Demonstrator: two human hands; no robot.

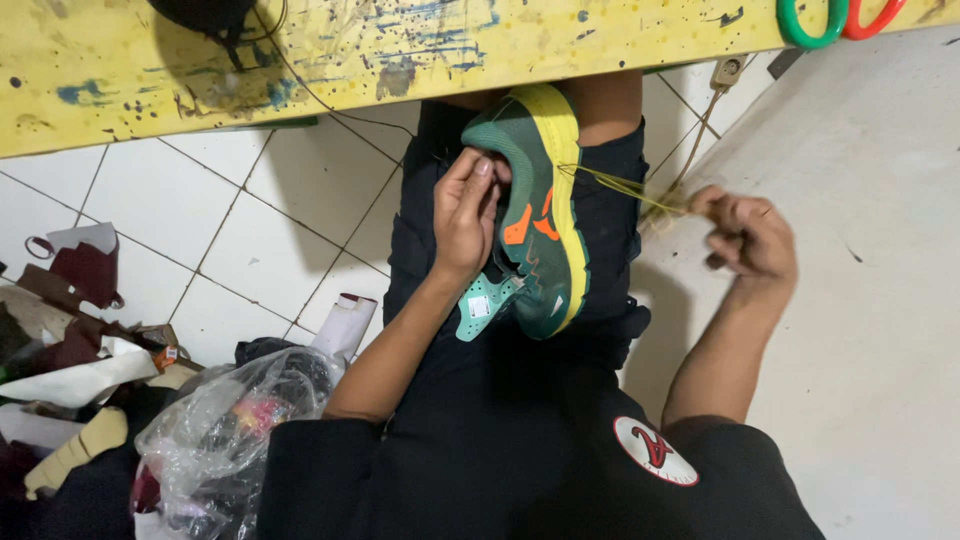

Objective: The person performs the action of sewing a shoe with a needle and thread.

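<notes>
Head view: looked straight down at the person's lap, seated at a workbench.
Shoe: green sneaker (530, 215) with yellow sole and orange side marks, lay on its side across the lap, sole edge facing the right hand, toe toward the bench.
Left hand: left hand (466, 215) clamped on the shoe's upper, fingers curled over the collar near the heel opening, thumb on the outside.
Right hand: right hand (748, 238) was off to the side of the shoe, well apart from it, fingers pinched shut on a yellowish thread (630, 188).
Thread: ran taut from the sole edge of the shoe out to the right hand; needle not discernible.
Insole tab: pale green tongue/insole piece (482, 305) with a white label stuck out below the left wrist.
Bench: yellow paint-stained bench (420, 50) across the top edge, red and green scissor handles (840, 18) at its right end.
Floor left: white tiles, clear plastic bag (225, 425) with stuff inside, maroon and cream material scraps (75, 345) beside it.
Clothing: black shirt and black shorts.
</notes>
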